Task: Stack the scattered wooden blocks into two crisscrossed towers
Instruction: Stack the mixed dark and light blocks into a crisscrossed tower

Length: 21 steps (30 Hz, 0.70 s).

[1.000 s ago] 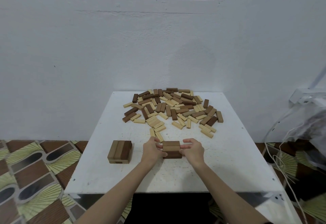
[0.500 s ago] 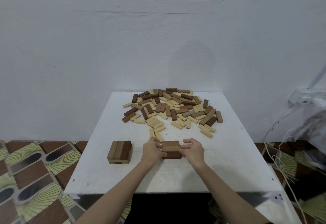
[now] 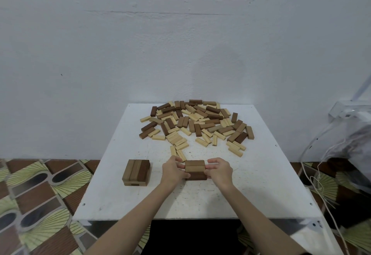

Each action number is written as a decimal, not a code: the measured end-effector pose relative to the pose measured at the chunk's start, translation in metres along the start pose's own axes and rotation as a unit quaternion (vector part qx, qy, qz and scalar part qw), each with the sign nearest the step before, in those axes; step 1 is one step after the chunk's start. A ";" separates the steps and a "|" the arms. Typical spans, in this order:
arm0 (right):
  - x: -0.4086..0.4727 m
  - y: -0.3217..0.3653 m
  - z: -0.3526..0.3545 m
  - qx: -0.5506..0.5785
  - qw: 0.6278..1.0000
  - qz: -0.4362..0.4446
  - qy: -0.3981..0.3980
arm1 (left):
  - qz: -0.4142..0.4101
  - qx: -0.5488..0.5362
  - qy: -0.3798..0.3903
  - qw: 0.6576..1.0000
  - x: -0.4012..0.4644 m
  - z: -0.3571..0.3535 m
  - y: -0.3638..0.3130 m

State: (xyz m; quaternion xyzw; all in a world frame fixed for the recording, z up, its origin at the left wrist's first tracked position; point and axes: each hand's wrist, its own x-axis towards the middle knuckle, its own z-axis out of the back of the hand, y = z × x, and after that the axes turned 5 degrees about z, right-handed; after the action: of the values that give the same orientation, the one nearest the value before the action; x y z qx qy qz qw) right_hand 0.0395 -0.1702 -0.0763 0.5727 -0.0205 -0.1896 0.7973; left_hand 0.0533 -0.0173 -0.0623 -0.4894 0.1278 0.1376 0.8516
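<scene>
A short stack of brown wooden blocks (image 3: pixel 194 168) stands on the white table (image 3: pixel 261 184) near its middle front. My left hand (image 3: pixel 173 169) holds its left side and my right hand (image 3: pixel 218 169) holds its right side, fingers curled against the block ends. A second low stack (image 3: pixel 136 172), two layers with the top blocks running front to back, stands alone to the left. A wide heap of scattered light and dark blocks (image 3: pixel 196 123) covers the far half of the table.
A white wall rises right behind the table. Patterned floor tiles (image 3: pixel 34 200) lie to the left. White cables (image 3: pixel 313 174) and a plastic-wrapped object (image 3: pixel 357 144) hang at the right, beyond the table edge.
</scene>
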 end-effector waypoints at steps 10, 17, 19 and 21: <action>-0.001 0.003 -0.001 -0.001 1.000 -0.005 -0.009 | -0.002 -0.004 -0.002 1.000 -0.001 0.000 -0.001; -0.004 0.006 -0.001 -0.008 1.000 -0.004 -0.015 | 0.005 -0.008 0.004 1.000 -0.001 0.002 -0.002; -0.004 0.007 -0.001 -0.012 1.000 -0.005 -0.016 | 0.005 -0.011 0.003 1.000 -0.001 0.001 -0.002; -0.004 0.008 -0.002 -0.018 1.000 -0.006 -0.014 | 0.003 -0.012 0.003 1.000 -0.002 0.001 -0.001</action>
State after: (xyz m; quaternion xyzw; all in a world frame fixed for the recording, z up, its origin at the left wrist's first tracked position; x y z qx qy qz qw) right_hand 0.0380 -0.1651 -0.0686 0.5560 -0.0253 -0.2028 0.8057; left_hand 0.0524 -0.0175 -0.0602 -0.4999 0.1299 0.1404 0.8447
